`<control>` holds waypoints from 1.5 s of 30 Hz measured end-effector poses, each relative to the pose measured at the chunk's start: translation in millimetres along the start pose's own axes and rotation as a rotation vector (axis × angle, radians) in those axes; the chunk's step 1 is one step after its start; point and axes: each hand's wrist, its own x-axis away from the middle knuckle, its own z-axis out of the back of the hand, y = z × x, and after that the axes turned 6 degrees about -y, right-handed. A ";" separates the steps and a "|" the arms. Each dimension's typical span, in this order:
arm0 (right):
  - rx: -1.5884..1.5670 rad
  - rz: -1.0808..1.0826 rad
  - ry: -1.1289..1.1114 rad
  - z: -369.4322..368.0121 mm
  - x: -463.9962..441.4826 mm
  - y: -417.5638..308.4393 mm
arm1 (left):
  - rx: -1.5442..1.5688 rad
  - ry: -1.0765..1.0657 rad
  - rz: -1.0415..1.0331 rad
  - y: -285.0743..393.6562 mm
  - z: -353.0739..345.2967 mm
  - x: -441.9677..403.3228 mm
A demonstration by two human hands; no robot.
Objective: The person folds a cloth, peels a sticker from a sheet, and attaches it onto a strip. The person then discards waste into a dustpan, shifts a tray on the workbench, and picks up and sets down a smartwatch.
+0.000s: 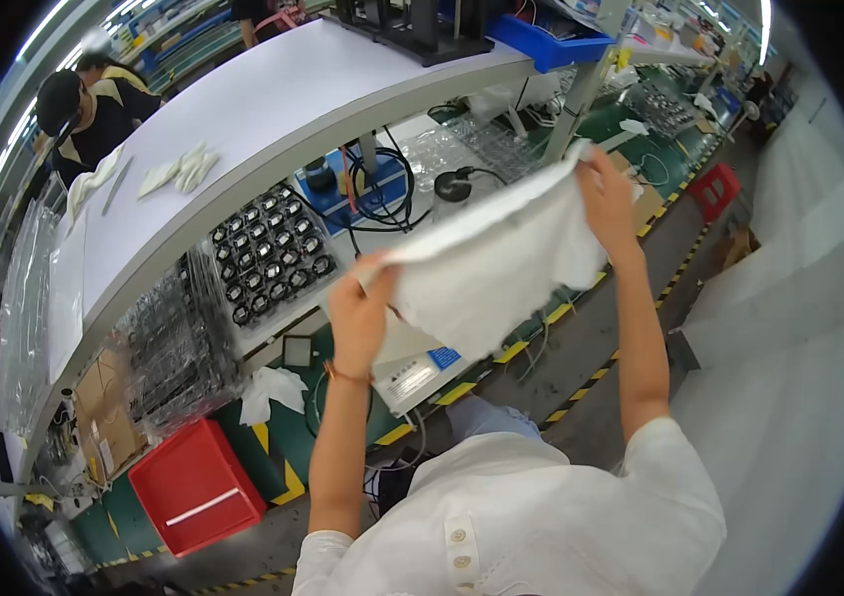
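Observation:
A white cloth hangs stretched between my two hands, in front of my body and above the workbench edge. My left hand is closed on its left upper corner. Higher up and to the right, my right hand grips the other upper corner. The lower edge of the cloth hangs loose and looks ragged. Under it, a pale box with a blue label is partly covered. Left of the cloth, a tray of round black parts lies on the bench.
A red bin holds a white strip at lower left. White gloves lie on the raised shelf. Black cables coil behind the cloth. A crumpled white cloth lies left of my forearm. A co-worker is at upper left.

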 end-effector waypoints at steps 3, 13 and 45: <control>0.006 0.008 -0.220 -67.5 -60.0 68.3 | 0.106 0.157 0.241 -39.4 -1.1 -62.8; -0.029 -0.187 -0.366 -66.3 -7.7 157.4 | 0.139 0.309 0.536 -111.1 21.6 -70.3; -0.469 -0.409 -0.684 -84.3 109.5 43.6 | -0.226 -0.261 0.498 -91.8 -32.4 25.0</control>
